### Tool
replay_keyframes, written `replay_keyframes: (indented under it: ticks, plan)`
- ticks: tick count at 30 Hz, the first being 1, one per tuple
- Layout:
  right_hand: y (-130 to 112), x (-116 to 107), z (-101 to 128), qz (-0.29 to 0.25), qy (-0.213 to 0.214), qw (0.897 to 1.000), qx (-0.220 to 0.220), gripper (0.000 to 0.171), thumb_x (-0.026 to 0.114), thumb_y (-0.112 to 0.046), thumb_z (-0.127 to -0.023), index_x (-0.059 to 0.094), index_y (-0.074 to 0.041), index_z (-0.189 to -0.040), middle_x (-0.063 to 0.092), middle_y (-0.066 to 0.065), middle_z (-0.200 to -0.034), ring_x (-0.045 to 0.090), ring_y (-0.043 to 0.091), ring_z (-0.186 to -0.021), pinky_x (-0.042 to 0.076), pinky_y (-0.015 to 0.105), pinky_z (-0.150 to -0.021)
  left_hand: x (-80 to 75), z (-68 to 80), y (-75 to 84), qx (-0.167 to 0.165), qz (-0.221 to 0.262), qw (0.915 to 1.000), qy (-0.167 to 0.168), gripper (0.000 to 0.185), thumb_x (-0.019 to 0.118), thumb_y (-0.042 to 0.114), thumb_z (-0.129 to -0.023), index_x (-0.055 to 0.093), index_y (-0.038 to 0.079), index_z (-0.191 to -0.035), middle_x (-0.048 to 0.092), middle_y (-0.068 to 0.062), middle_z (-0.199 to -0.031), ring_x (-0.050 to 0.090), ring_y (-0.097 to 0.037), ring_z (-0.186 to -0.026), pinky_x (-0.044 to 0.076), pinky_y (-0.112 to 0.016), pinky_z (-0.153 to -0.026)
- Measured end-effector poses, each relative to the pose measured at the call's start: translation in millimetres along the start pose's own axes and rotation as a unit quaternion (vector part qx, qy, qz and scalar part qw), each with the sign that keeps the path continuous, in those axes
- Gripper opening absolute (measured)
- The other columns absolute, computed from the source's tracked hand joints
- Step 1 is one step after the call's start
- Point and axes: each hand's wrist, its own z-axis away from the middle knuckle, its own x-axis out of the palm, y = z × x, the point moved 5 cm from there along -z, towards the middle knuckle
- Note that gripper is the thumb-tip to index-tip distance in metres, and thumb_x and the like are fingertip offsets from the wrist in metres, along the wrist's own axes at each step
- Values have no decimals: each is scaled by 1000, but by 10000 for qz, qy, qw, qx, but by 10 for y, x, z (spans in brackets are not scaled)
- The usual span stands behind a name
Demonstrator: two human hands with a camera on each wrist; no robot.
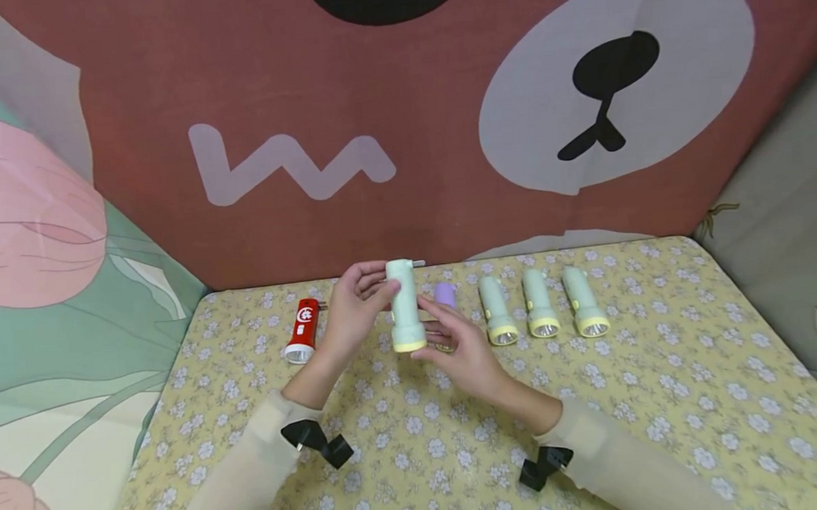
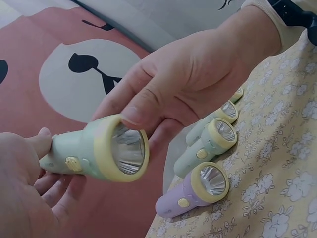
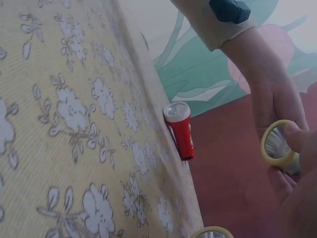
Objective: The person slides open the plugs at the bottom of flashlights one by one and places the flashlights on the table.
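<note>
A pale green flashlight (image 1: 405,309) with a yellow rim is held above the table, lens end down, and a small pale piece juts from its top right. My left hand (image 1: 350,308) grips its body, thumb across the front and fingers behind. At the lens end my right hand (image 1: 471,353) pinches the head, its thumb (image 2: 136,110) on the yellow rim. A yellow button (image 2: 74,163) shows on the side in the left wrist view. Behind the right fingers lies a purple flashlight (image 1: 445,292), partly hidden. A red flashlight (image 1: 304,323) with a white lens end lies left of my left hand.
Right of the hands, three more pale green flashlights (image 1: 496,300) lie in a row, lenses toward me. A floral yellow cloth (image 1: 420,470) covers the table. Behind it hangs a red-brown cloth (image 1: 434,207) with a bear pattern; printed cloth hangs at both sides.
</note>
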Motion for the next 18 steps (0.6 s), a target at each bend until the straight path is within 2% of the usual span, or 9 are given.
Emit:
replay_keyframes:
  ticks: [4,8,13,18]
  plan:
    - [-1,-9,-10,-37,128,9999,-4,77,77,5,-86,42,-3,-154,46,17,-153,62,34,-122,54,33,-99,6,1,-12,133,-31,9999,-44,42,65,3,-100,55,-5,-140,61,-22,-136,63,-34,-121,59,-30,-88]
    - [-16,-8,-33,-173,204,9996,78,73,76,5,-87,44,-3,-153,45,16,-154,62,34,-122,53,33,-100,0,21,-28,228,-23,9997,-74,46,62,2,-101,51,-5,-145,56,-23,-143,60,-36,-127,56,-31,-95]
    - [-22,24,-68,-328,226,9991,151,67,73,6,-89,46,1,-150,46,19,-153,61,37,-122,54,34,-99,-7,42,-49,259,-74,9996,8,48,58,2,-103,46,-4,-149,51,-22,-149,57,-35,-130,53,-31,-99]
    - [10,84,-92,-594,271,9969,442,63,71,6,-91,45,5,-149,48,20,-152,62,37,-122,55,33,-96,-8,54,-79,188,-278,9994,-81,49,55,6,-105,42,-1,-152,47,-20,-153,54,-33,-134,47,-33,-107]
